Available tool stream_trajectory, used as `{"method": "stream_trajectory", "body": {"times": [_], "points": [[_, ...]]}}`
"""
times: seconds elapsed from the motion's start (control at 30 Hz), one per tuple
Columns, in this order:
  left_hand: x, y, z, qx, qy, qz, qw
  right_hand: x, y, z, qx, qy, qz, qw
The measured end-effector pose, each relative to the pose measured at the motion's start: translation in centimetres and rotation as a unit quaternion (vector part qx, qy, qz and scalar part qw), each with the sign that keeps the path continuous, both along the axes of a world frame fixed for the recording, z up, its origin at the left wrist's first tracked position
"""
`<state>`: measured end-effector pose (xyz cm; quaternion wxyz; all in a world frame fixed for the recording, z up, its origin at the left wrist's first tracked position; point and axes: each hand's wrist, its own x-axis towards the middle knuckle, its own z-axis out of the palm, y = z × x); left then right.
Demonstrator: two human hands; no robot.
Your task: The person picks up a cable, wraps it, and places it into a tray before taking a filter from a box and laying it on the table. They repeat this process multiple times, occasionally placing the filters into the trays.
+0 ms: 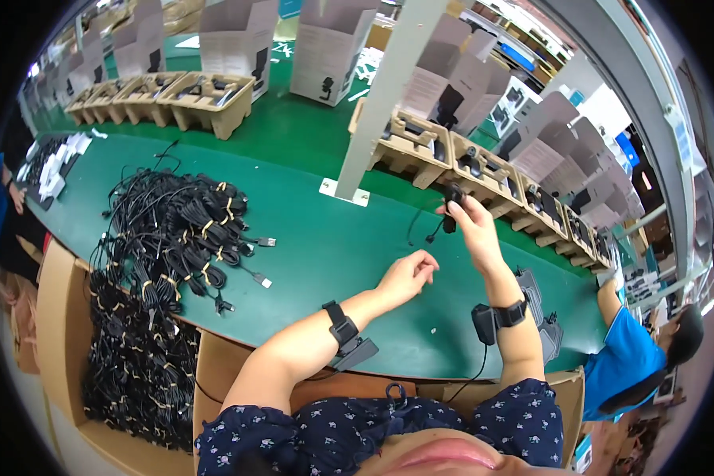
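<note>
My right hand is raised over the far side of the green table, its fingers pinched on a bundled black cable. A loose end with a small plug hangs to the left of that bundle. Lower and nearer to me, my left hand hovers above the table with its fingers curled in and nothing visible in them. To the left lies a large heap of black cables, tied with tan bands; some USB plugs point toward the middle.
Molded cardboard trays with black parts line the far right, below open white boxes. More trays stand at the back left. A metal post rises from the table. A carton of cables sits lower left. A person in blue works at right.
</note>
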<state>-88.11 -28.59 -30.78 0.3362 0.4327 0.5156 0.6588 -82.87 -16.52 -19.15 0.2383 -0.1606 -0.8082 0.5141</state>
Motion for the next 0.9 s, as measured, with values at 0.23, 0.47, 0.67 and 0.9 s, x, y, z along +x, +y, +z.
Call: {"method": "stream_trajectory", "body": {"times": [0.23, 0.47, 0.67, 0.9], "points": [[-1.2, -0.2, 1.4, 0.099, 0.237, 0.387, 0.886, 6.9, 1.4, 0.1, 0.113, -0.061, -0.016, 0.992], [-0.9, -0.2, 0.8, 0.047, -0.108, -0.073, 0.99, 5.5, 0.0, -1.6, -0.052, -0.024, 0.046, 0.997], [-1.2, 0.3, 0.5, 0.064, -0.192, -0.019, 0.979, 5.2, 2.3, -2.4, -0.056, 0.022, -0.011, 0.998], [-1.0, 0.2, -0.3, 0.009, -0.19, -0.171, 0.967, 4.9, 0.6, -4.9, -0.088, -0.02, 0.038, 0.995]]}}
